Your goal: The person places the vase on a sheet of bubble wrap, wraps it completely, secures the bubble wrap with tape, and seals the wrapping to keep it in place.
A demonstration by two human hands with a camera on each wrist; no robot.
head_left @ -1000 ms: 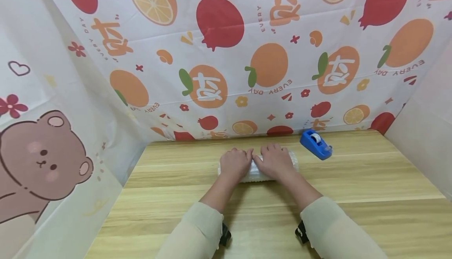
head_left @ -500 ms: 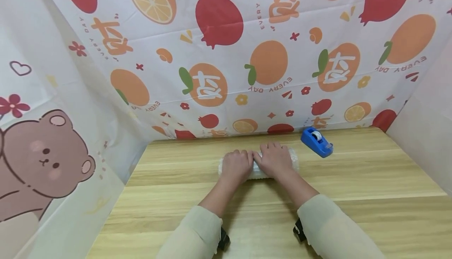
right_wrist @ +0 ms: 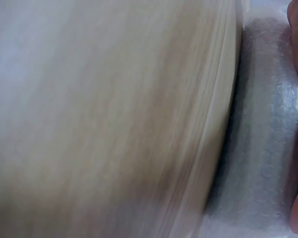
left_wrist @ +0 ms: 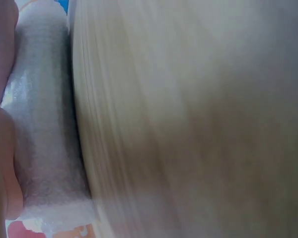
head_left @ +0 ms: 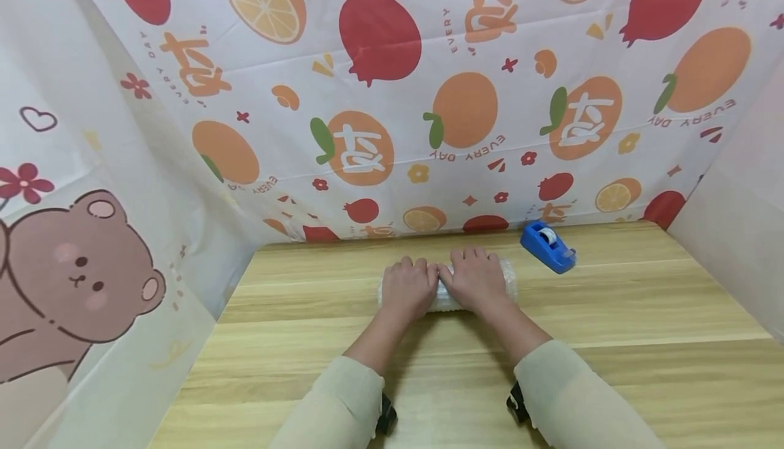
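A roll of clear bubble wrap (head_left: 446, 299) lies crosswise on the wooden table. My left hand (head_left: 407, 290) grips its left half from above, fingers bent over the far side. On the right half, my right hand (head_left: 476, 280) holds it the same way. The two thumbs nearly meet at the middle of the roll. In the left wrist view, the bubble wrap (left_wrist: 44, 129) shows its near side against the tabletop. Small bubbles are visible on the wrap (right_wrist: 263, 134) in the right wrist view. Both palms hide the top of the roll, and the fingertips are mostly out of sight.
A blue tape dispenser (head_left: 548, 246) stands behind and to the right of the roll. Fruit-printed cloth (head_left: 380, 156) hangs along the table's back edge. A bear-printed sheet (head_left: 79, 279) hangs at the left. Bare wood (head_left: 294, 360) extends in front of the roll.
The left thumb has lowered slightly and lies closer along the roll. Both hands keep their hold, and the roll stays in about the same place.
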